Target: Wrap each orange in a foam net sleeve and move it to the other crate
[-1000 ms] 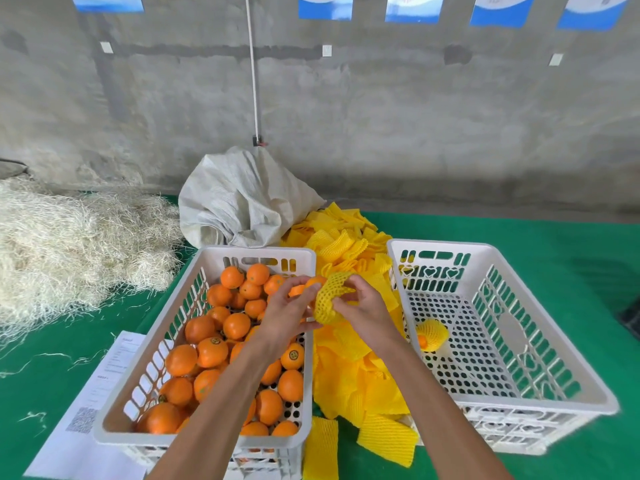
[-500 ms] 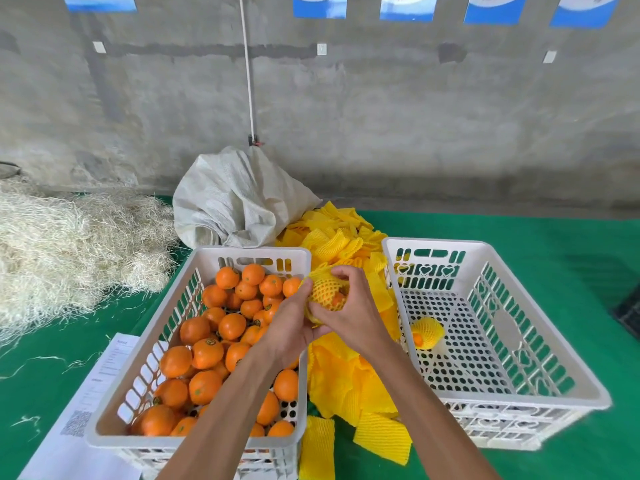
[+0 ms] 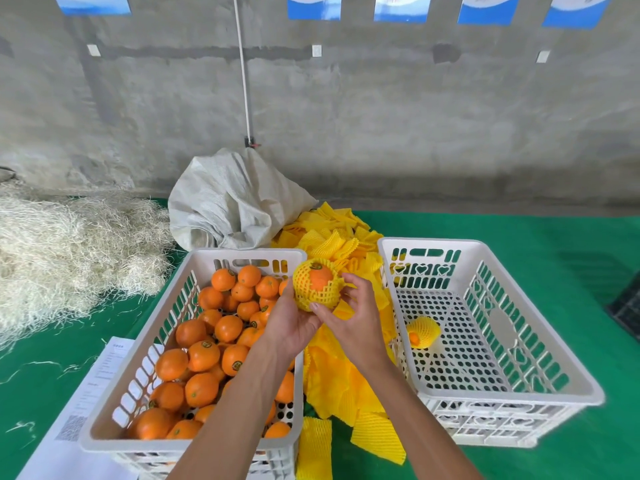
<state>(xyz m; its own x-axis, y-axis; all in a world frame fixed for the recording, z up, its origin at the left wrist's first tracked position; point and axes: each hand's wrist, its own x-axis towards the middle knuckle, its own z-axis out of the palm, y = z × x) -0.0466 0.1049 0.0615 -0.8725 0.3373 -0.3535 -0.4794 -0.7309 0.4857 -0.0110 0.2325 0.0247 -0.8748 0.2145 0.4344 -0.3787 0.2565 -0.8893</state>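
Left hand point(image 3: 289, 323) under, right hand point(image 3: 349, 315) beside, both holding one round orange in yellow foam net sleeve point(image 3: 317, 284) up between crates, likely for tugging net snug. Full white plastic crate of bare oranges point(image 3: 138, 375) left; near-empty white plastic crate point(image 3: 554, 358) right, holding one wrapped orange point(image 3: 422, 331).

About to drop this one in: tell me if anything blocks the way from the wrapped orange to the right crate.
Nothing visible does. The wrapped orange, held by both the left hand and right hand, sits left of the right crate. Only its near wall to clear; one wrapped orange inside, the rest of the floor free.
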